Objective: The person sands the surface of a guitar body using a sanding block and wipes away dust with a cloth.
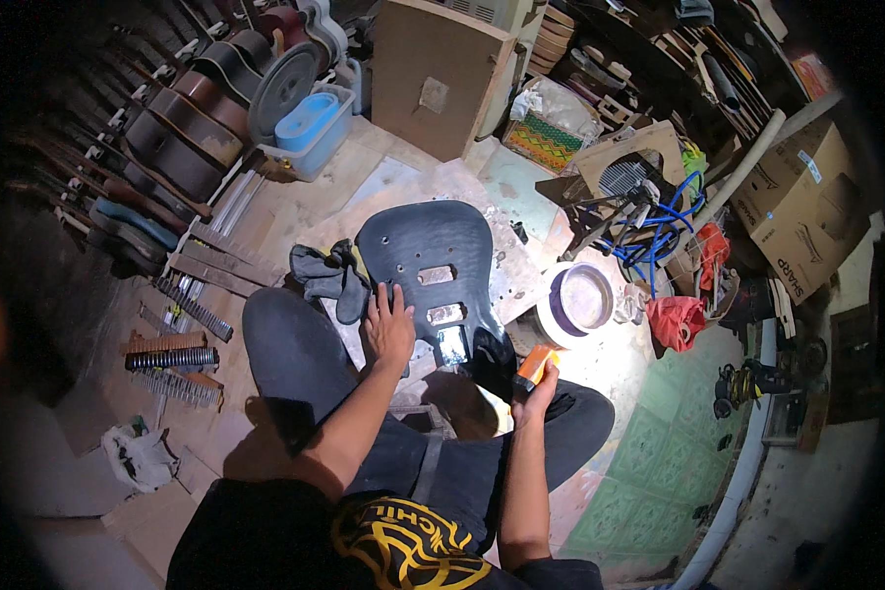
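Left hand (390, 329) lies open, flat on the dark guitar body (433, 265); right hand (533, 391), at four o'clock, grips an orange block (534, 364) against its lower end.

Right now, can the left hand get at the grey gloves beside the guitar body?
Probably yes. The left hand rests flat on the guitar body, and the grey gloves lie just beside it with nothing between.

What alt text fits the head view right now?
Seated on a workshop floor, a person presses the left hand flat on a black guitar body while the right hand holds an orange tool at its lower edge. Gloves lie beside it; guitars line the left wall.
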Motion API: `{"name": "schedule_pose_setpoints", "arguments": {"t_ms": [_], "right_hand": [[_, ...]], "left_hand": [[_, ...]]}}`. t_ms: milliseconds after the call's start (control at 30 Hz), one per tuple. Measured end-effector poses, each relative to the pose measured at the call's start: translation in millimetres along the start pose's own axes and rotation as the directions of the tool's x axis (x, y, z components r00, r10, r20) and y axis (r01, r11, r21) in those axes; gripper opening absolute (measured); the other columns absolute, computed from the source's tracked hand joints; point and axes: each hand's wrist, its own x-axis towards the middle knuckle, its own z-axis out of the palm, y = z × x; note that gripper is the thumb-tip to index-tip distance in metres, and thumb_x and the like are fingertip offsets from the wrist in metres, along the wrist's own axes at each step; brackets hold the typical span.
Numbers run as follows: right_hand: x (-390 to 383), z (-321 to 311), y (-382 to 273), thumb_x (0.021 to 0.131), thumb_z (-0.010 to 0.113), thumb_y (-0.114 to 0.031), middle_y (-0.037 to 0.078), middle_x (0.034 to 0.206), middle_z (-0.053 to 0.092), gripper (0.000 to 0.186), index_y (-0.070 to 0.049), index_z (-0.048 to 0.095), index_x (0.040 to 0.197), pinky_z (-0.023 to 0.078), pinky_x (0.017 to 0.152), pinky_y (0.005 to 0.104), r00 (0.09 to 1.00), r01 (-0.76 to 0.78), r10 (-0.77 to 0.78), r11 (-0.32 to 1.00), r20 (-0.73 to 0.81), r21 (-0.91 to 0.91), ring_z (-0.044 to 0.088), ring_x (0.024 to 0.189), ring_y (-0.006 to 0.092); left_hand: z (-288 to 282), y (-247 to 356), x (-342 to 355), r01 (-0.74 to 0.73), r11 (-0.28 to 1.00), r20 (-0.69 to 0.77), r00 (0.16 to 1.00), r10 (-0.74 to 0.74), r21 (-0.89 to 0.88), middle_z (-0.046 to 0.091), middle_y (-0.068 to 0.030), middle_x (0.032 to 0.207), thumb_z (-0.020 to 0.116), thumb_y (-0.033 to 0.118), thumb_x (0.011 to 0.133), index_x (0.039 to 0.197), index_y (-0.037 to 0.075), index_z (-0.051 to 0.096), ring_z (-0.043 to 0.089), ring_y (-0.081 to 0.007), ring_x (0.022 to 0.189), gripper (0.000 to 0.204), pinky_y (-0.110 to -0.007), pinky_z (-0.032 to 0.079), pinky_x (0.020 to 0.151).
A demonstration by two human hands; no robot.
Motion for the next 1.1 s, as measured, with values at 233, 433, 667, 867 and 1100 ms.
{"name": "schedule_pose_setpoints", "arguments": {"t_ms": [233, 433, 667, 867, 1100], "right_hand": [[-22, -4, -27, 0.097, 0.057, -0.043, 0.020, 0.102, 0.069, 0.055, 0.002, 0.054, 0.129, 0.060, 0.078, 0.0387, 0.928, -0.229, 0.177, 0.965, 0.327, 0.126, 0.070, 0.086, 0.0288], [-26, 20, 23, 0.098, 0.056, -0.033, 0.007, 0.098, 0.064, 0.026, -0.012, 0.057, 0.115, 0.059, 0.072, 0.0327, 0.947, -0.146, 0.157, 0.987, 0.280, -0.062, 0.069, 0.084, 0.0190], [-48, 23, 5, 0.101, 0.058, -0.045, 0.007, 0.106, 0.067, 0.042, -0.011, 0.054, 0.125, 0.060, 0.063, 0.0316, 0.862, -0.264, 0.272, 0.961, 0.429, -0.078, 0.070, 0.082, 0.0163], [-47, 36, 9, 0.096, 0.057, -0.063, 0.005, 0.109, 0.063, 0.056, -0.016, 0.055, 0.125, 0.059, 0.060, 0.0314, 0.885, -0.264, 0.322, 0.942, 0.337, -0.205, 0.066, 0.089, 0.0146], [-44, 37, 6, 0.096, 0.055, -0.065, 0.006, 0.108, 0.062, 0.056, -0.015, 0.057, 0.122, 0.059, 0.059, 0.0306, 0.891, -0.285, 0.329, 0.942, 0.314, -0.178, 0.065, 0.089, 0.0144]], "left_hand": [[14, 56, -25, -0.476, 0.827, 0.097, 0.847, 0.523, -0.298, 0.051, -0.0158, 0.150, 0.068, 0.024, 0.092, 0.140, 0.006, 0.057, 0.045, -0.0372, 0.140, 0.052, -0.054, 0.035, 0.114], [0, 69, -31, 0.012, 0.549, 0.405, 0.691, 0.599, -0.835, 0.070, -0.0114, 0.113, 0.069, 0.007, 0.093, 0.129, -0.005, 0.064, 0.065, -0.0171, 0.100, 0.038, -0.031, 0.052, 0.091], [13, 57, -20, 0.186, 0.539, 0.511, 0.660, 0.551, -0.821, 0.068, -0.0086, 0.108, 0.080, 0.017, 0.089, 0.113, -0.003, 0.067, 0.063, -0.0167, 0.098, 0.034, -0.031, 0.050, 0.091], [18, 47, -17, 0.182, 0.494, 0.452, 0.733, 0.509, -0.850, 0.066, -0.0063, 0.104, 0.084, 0.016, 0.085, 0.109, 0.001, 0.066, 0.061, -0.0158, 0.096, 0.034, -0.031, 0.050, 0.088], [13, 52, -17, 0.058, 0.552, 0.407, 0.740, 0.535, -0.832, 0.065, -0.0064, 0.103, 0.084, 0.013, 0.085, 0.102, 0.000, 0.065, 0.060, -0.0164, 0.095, 0.028, -0.032, 0.049, 0.089]]}}
